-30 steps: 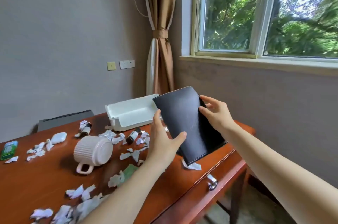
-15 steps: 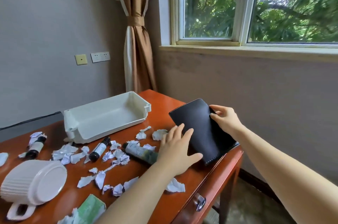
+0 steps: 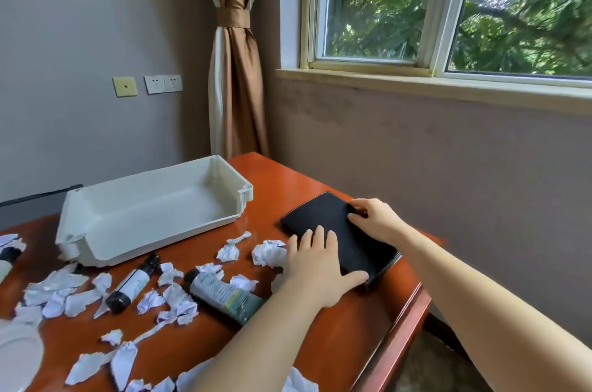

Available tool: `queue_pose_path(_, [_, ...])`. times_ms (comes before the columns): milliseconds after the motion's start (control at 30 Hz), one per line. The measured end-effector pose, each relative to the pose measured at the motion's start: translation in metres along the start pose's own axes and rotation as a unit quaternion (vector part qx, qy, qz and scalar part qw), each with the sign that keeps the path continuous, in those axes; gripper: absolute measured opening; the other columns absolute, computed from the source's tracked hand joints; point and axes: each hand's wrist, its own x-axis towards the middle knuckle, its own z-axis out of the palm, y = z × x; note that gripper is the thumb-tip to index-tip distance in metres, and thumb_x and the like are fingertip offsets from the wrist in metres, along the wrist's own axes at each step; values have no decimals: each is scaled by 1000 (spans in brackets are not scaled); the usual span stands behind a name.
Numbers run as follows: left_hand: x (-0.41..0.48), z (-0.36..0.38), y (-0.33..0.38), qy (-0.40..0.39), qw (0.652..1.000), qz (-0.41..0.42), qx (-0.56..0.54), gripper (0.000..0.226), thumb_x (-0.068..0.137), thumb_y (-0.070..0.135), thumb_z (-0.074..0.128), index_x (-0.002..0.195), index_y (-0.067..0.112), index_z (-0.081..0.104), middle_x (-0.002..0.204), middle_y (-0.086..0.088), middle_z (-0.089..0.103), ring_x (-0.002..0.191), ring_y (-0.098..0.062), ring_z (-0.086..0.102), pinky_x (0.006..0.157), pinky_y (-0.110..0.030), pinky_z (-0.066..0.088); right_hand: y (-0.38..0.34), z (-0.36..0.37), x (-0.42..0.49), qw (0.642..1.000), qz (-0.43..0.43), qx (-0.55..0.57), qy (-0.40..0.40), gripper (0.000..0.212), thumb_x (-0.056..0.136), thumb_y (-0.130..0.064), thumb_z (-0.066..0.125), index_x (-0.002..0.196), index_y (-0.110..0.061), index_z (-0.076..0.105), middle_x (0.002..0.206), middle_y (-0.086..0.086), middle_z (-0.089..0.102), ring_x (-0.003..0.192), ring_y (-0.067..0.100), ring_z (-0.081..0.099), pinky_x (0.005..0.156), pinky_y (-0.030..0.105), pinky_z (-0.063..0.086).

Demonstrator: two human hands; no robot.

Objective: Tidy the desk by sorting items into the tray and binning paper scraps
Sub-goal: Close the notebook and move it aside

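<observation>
The black book (image 3: 336, 231) lies flat on the right corner of the bench (image 3: 288, 180), close to the edge. Its long side runs away from the person and leans a little to the left at the far end.

The left hand (image 3: 315, 266) rests flat on the near part of the book. Its fingers are straight and its thumb lies along the near edge. The right hand (image 3: 374, 222) holds the book's right edge with bent fingers.

The tray (image 3: 144, 174) sits to the left of the book and a bit farther back. A bare strip of bench lies between them, so they do not touch. The tray's long side runs left to right, so I think the book must go left and turn to fit. The left hand is nearer the tray.

Paper scraps (image 3: 267, 252) lie just beside the left hand's fingers. A tube (image 3: 224, 295) and a small bottle (image 3: 133, 282) lie among more scraps farther left.

The right hand's fingertips under the edge are hidden. The left arm covers some scraps. A white round thing (image 3: 16, 356) is cut off at the bottom left. Nothing to throw paper into shows anywhere.
</observation>
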Motion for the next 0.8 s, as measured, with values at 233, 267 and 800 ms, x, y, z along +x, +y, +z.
queue_pose_path(233, [19, -3, -8, 3, 1000, -24, 9, 89, 87, 72, 25, 151, 15, 2, 160, -7, 2, 147, -26, 3, 117, -48, 3, 7, 3, -33, 985, -27, -168, 8, 47, 99, -39, 32, 145, -28, 29, 155, -2, 24, 145, 21, 16, 115, 40, 14])
queue_pose_path(267, [21, -3, -8, 0, 1000, -27, 13, 88, 87, 72, 24, 151, 15, 2, 160, -8, 2, 147, -26, 3, 117, -48, 3, 9, 6, -37, 985, -25, -170, -5, 49, 99, -40, 30, 146, -29, 25, 157, -2, 18, 147, 21, 11, 117, 40, 11])
queue_pose_path(800, [69, -9, -47, -12, 999, -51, -10, 83, 90, 67, 23, 151, 17, -2, 160, -6, -4, 148, -24, -3, 118, -44, 7, -11, 37, 20, 987, -9, -147, -67, 49, 101, -39, 12, 149, -35, 5, 160, -4, 0, 148, 17, -4, 119, 38, -2])
